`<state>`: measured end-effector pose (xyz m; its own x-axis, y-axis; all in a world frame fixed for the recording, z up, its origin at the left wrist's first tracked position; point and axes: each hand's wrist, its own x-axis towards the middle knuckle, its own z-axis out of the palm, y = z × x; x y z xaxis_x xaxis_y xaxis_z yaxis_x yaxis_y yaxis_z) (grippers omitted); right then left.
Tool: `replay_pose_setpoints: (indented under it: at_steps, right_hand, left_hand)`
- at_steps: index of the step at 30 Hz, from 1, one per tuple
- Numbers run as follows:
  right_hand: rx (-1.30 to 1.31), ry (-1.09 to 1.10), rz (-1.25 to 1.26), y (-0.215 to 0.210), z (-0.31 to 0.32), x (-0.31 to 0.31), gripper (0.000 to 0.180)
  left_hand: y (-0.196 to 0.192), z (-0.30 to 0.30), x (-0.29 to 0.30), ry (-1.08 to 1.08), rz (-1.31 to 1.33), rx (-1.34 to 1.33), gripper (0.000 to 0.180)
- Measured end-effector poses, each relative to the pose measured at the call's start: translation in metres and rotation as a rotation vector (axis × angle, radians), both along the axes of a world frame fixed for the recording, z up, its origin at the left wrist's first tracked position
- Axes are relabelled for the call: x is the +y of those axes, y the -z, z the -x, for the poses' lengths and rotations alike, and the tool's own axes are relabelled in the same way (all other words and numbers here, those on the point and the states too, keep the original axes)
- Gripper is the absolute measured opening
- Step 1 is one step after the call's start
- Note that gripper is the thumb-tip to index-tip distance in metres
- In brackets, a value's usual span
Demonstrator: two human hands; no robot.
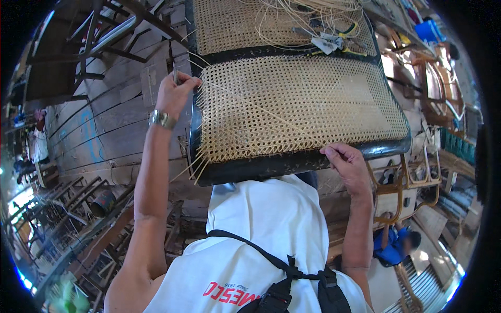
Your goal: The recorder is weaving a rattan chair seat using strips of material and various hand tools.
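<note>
The left hand (175, 95) pinches beside the cane panel (292, 94); the right hand (347, 166) pinches at its near edge, perhaps tensioning 1 diagonal strand (282, 120).

In the middle of the view, a woven cane panel (292, 104) has a black border (250, 170). The left hand (174, 93), with a watch (162, 119) at its wrist, is at the panel's left edge; the right hand (348, 166) is at the lower edge, toward the right. What their fingers pinch is too small to tell. At the top lie loose cane strands (313, 11) and, right of centre, hand tools (348, 31).
</note>
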<state>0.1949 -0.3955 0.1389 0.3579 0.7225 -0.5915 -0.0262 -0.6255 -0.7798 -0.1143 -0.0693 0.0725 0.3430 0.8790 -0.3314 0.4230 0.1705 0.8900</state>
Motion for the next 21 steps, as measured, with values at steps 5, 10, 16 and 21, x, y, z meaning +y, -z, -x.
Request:
replay_pose_setpoints:
  at_steps: [5, 10, 16, 21]
  right_hand:
    - [-0.011, 0.183, -0.07, 0.024, 0.029, 0.008, 0.014]
    - [-0.014, 0.255, 0.117, 0.019, 0.041, 0.002, 0.016]
    - [-0.191, 0.282, 0.063, 0.028, 0.042, -0.007, 0.015]
    - [-0.143, 0.32, 0.086, 0.008, 0.047, -0.006, 0.014]
  left_hand:
    - [0.078, 0.01, 0.053, 0.154, -0.134, 0.402, 0.021]
    - [0.092, 0.008, 0.043, 0.169, -0.248, 0.627, 0.025]
    - [0.099, 0.032, 0.035, 0.071, -0.184, 0.507, 0.028]
    - [0.086, 0.025, 0.033, 0.06, -0.261, 0.562, 0.029]
